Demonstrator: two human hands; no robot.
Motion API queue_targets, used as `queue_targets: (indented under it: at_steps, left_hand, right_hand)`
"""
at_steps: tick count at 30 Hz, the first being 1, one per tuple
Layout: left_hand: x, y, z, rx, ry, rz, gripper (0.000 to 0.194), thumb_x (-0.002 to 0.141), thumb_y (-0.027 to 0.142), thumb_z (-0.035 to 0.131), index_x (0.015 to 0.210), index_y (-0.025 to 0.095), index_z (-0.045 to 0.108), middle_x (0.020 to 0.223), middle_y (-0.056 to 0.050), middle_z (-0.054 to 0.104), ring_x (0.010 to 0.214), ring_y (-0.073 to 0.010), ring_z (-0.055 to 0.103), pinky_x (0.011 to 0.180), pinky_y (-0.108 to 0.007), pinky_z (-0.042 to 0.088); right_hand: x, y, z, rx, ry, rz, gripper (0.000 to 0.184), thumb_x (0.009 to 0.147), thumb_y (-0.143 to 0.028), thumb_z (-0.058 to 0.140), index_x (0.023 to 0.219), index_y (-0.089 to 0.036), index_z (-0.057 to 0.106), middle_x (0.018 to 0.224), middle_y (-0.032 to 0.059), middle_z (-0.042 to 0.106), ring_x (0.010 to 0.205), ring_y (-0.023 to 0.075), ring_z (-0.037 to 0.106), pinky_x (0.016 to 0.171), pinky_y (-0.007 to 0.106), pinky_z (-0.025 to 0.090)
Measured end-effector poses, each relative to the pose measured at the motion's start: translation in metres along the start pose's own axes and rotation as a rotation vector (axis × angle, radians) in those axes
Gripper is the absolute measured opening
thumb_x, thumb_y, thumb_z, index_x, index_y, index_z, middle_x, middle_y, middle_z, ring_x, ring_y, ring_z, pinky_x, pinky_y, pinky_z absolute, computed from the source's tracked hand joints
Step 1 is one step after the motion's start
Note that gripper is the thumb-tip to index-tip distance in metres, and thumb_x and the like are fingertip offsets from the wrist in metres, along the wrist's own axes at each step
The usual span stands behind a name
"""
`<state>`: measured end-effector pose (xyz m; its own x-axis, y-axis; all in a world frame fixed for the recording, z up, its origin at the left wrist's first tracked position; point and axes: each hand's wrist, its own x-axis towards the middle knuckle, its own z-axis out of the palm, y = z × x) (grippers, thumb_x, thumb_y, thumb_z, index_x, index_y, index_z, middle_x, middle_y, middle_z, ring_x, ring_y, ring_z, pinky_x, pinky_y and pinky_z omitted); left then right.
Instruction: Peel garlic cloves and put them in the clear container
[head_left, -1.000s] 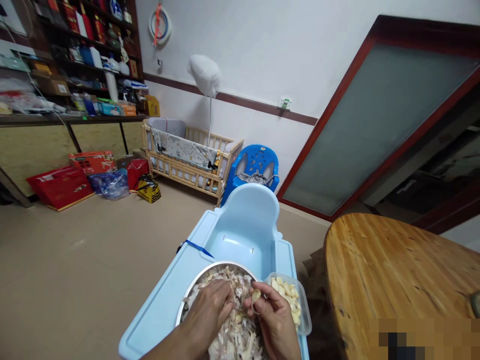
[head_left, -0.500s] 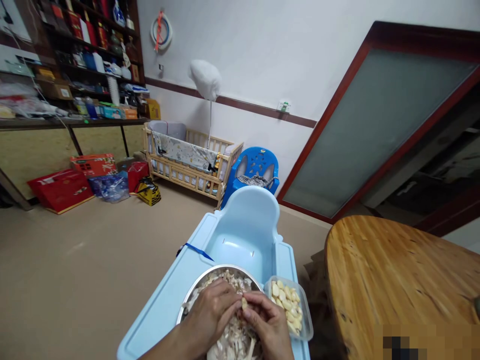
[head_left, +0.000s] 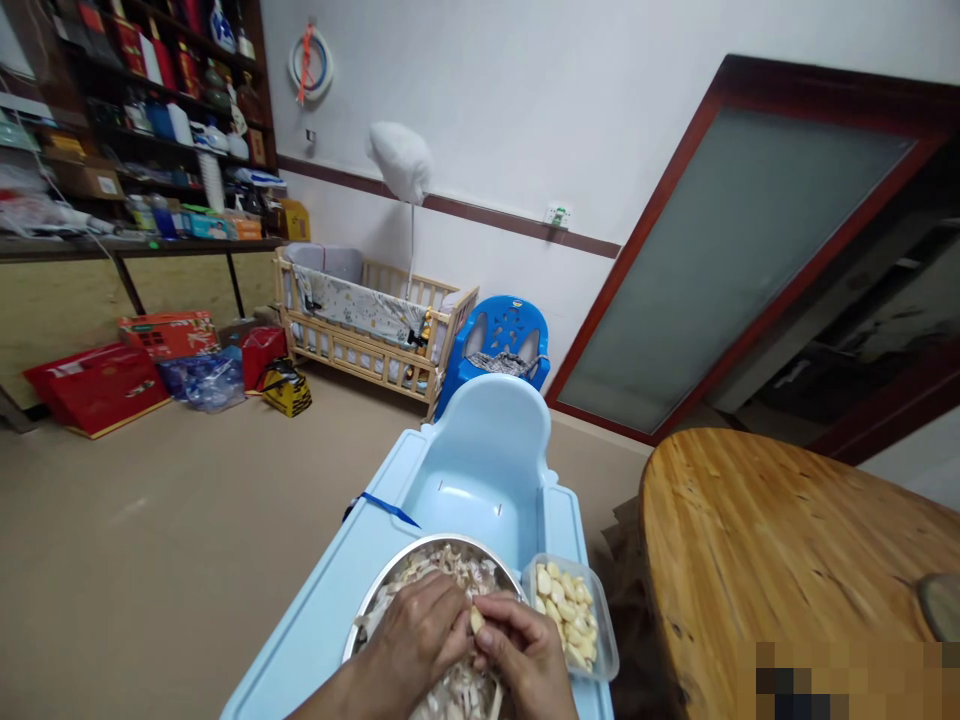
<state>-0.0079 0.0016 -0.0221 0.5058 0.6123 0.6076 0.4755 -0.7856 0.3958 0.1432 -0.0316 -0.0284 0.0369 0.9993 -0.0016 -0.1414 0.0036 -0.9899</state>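
Observation:
Between the fingertips of both hands is a pale garlic clove [head_left: 477, 621]. My right hand [head_left: 525, 650] pinches it with thumb and forefinger. Closed fingers of my left hand [head_left: 424, 625] meet it from the other side. Both hands are over a round metal bowl [head_left: 390, 562] full of papery garlic skins [head_left: 456, 690] and stalks. Close to the right hand stands a clear plastic container [head_left: 609, 640] holding many peeled garlic cloves [head_left: 571, 610]. Bowl and container rest on the tray of a light blue child's high chair [head_left: 315, 600].
A wooden table [head_left: 787, 540] stands at the right. Beyond the high chair are a blue plastic chair [head_left: 510, 325] and a wooden crib [head_left: 360, 345]. Red bags [head_left: 97, 388] sit on the floor at left, below a cluttered counter [head_left: 202, 246]. A blue strap [head_left: 390, 510] crosses the tray.
The view has shifted slightly, so most things appear a little further left. Both hands stay together over the bowl, and more of the clove shows between the fingertips.

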Motion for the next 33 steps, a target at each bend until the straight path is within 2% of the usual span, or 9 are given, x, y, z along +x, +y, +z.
queue_targets:
  at_steps: [2, 6, 9, 13, 16, 21, 24, 29, 33]
  left_hand:
    - [-0.001, 0.0, 0.002, 0.052, 0.03, 0.021, 0.025, 0.084, 0.008, 0.036, 0.067, 0.018, 0.051, 0.061, -0.003, 0.059, 0.056, -0.0178, 0.059, 0.052, -0.028, 0.045]
    - [-0.001, 0.001, 0.002, 0.118, 0.078, 0.028, 0.025, 0.084, 0.007, 0.034, 0.067, 0.019, 0.049, 0.059, -0.002, 0.058, 0.054, -0.0187, 0.058, 0.05, -0.029, 0.046]
    - [0.0, 0.003, 0.0, 0.094, 0.07, -0.003, 0.024, 0.083, 0.006, 0.034, 0.067, 0.019, 0.048, 0.06, -0.002, 0.058, 0.054, -0.0182, 0.058, 0.049, -0.028, 0.045]
    - [0.002, 0.006, -0.003, 0.027, 0.041, -0.06, 0.022, 0.081, 0.006, 0.036, 0.068, 0.019, 0.048, 0.062, -0.002, 0.059, 0.056, -0.0178, 0.059, 0.051, -0.027, 0.045]
    - [0.002, 0.007, -0.003, -0.054, 0.033, -0.123, 0.02, 0.08, 0.008, 0.037, 0.068, 0.019, 0.048, 0.063, -0.003, 0.06, 0.058, -0.0175, 0.059, 0.053, -0.027, 0.045]
    - [0.002, 0.007, 0.002, -0.04, 0.042, -0.201, 0.021, 0.078, 0.008, 0.036, 0.065, 0.019, 0.048, 0.062, -0.003, 0.059, 0.056, -0.0176, 0.059, 0.052, -0.027, 0.045]
    - [0.002, 0.007, 0.004, 0.03, 0.014, -0.175, 0.022, 0.077, 0.007, 0.036, 0.066, 0.019, 0.049, 0.062, -0.004, 0.059, 0.057, -0.0193, 0.06, 0.05, -0.028, 0.045]
    - [-0.005, -0.003, 0.011, 0.187, -0.021, -0.085, 0.027, 0.081, 0.006, 0.035, 0.064, 0.017, 0.053, 0.061, -0.005, 0.06, 0.058, -0.0217, 0.06, 0.053, -0.033, 0.048]
    - [-0.007, -0.006, 0.011, 0.189, -0.034, -0.04, 0.026, 0.085, 0.011, 0.04, 0.065, 0.018, 0.056, 0.064, -0.004, 0.061, 0.061, -0.0217, 0.059, 0.056, -0.034, 0.049]
  right_hand:
    - [0.0, 0.001, 0.0, -0.059, 0.005, -0.058, 0.014, 0.064, -0.029, 0.074, 0.076, -0.023, 0.076, 0.073, 0.0042, 0.071, 0.052, 0.0153, 0.062, 0.051, 0.026, 0.052]
    - [0.001, 0.0, -0.002, -0.315, 0.017, -0.266, 0.02, 0.064, -0.025, 0.073, 0.084, -0.026, 0.075, 0.08, 0.0057, 0.074, 0.075, 0.0238, 0.066, 0.069, 0.032, 0.053]
    - [0.001, -0.002, -0.001, -0.473, 0.044, -0.373, 0.021, 0.064, -0.024, 0.073, 0.085, -0.027, 0.074, 0.079, 0.0056, 0.073, 0.07, 0.0226, 0.066, 0.064, 0.031, 0.053]
    - [0.0, -0.004, 0.001, -0.589, 0.063, -0.368, 0.015, 0.066, -0.024, 0.07, 0.081, -0.024, 0.073, 0.067, 0.0033, 0.069, 0.056, 0.0177, 0.06, 0.053, 0.025, 0.049]
    - [-0.001, -0.002, 0.001, -0.454, 0.072, -0.286, 0.012, 0.066, -0.026, 0.07, 0.077, -0.021, 0.072, 0.066, 0.0032, 0.067, 0.053, 0.0156, 0.057, 0.049, 0.023, 0.046]
    - [-0.001, -0.002, 0.0, 0.109, 0.087, 0.047, 0.024, 0.068, -0.035, 0.071, 0.084, -0.017, 0.069, 0.054, 0.0006, 0.065, 0.044, 0.0106, 0.054, 0.047, 0.021, 0.044]
    - [0.002, -0.007, 0.0, 0.296, 0.122, 0.072, 0.024, 0.065, -0.034, 0.075, 0.081, -0.018, 0.07, 0.055, -0.0004, 0.066, 0.043, 0.0076, 0.053, 0.046, 0.017, 0.042]
    - [0.005, -0.007, -0.003, 0.348, 0.165, 0.053, 0.026, 0.062, -0.034, 0.077, 0.082, -0.02, 0.07, 0.068, 0.0011, 0.07, 0.041, 0.0069, 0.053, 0.041, 0.017, 0.04]
    - [0.003, -0.002, -0.003, 0.221, 0.082, 0.029, 0.026, 0.066, -0.032, 0.075, 0.087, -0.018, 0.071, 0.057, 0.0007, 0.069, 0.046, 0.0094, 0.056, 0.05, 0.019, 0.045]
